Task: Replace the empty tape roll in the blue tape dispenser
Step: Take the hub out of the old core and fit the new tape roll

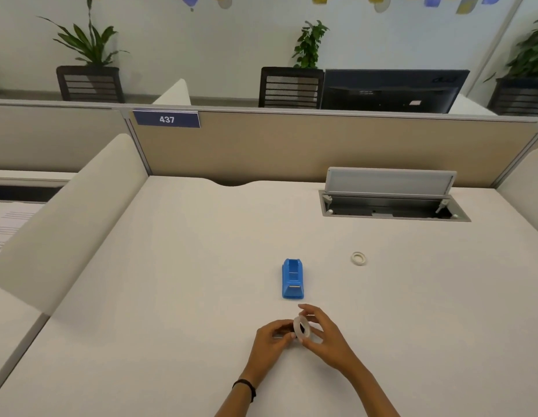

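The blue tape dispenser stands on the white desk, its roll slot open on top with no roll in it. Just in front of it, both hands hold a whitish tape roll upright above the desk. My right hand pinches the roll's rim from the right. My left hand grips it from the left, where something dark sits in the roll's hole; what it is cannot be told. A small, thin white ring, an empty tape core, lies flat on the desk to the right of the dispenser.
An open cable hatch with its lid raised is set into the desk at the back right. A beige partition bounds the far edge. Curved white side dividers stand at the left and right.
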Tool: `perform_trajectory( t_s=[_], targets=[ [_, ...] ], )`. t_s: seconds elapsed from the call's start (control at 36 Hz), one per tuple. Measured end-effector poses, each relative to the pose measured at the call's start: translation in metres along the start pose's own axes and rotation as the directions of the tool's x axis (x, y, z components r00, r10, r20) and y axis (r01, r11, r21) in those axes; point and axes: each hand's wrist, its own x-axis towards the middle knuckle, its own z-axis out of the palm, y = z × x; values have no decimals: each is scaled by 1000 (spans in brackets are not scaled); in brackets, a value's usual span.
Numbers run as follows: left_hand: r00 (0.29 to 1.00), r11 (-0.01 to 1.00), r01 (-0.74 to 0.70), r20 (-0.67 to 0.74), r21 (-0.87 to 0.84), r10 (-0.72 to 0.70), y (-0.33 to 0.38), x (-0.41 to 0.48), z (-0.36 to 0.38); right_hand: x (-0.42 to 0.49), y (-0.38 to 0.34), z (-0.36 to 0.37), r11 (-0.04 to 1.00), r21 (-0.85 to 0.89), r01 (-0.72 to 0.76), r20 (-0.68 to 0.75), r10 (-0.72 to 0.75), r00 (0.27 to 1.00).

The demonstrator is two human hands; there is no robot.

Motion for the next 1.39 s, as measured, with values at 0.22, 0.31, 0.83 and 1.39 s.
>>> perform_trajectory(
  t_s=[0.22,0.31,0.83,1.39],
  targets=[
    [999,998,40,-15,-39,-41,5,2,4,-1,0,-8,988,126,-88,30,85,996],
    [998,997,54,-19,-47,-55,6,2,5,-2,3,-10,983,147,-110,36,106,994],
    [995,995,96,-25,-38,-97,12,2,15,-6,9,-4,969,181,-167,20,167,986],
    [991,990,55,-114,-129,-70,9,-2,23,1,7,-2,976,152,-155,-110,172,979]
  ],
)
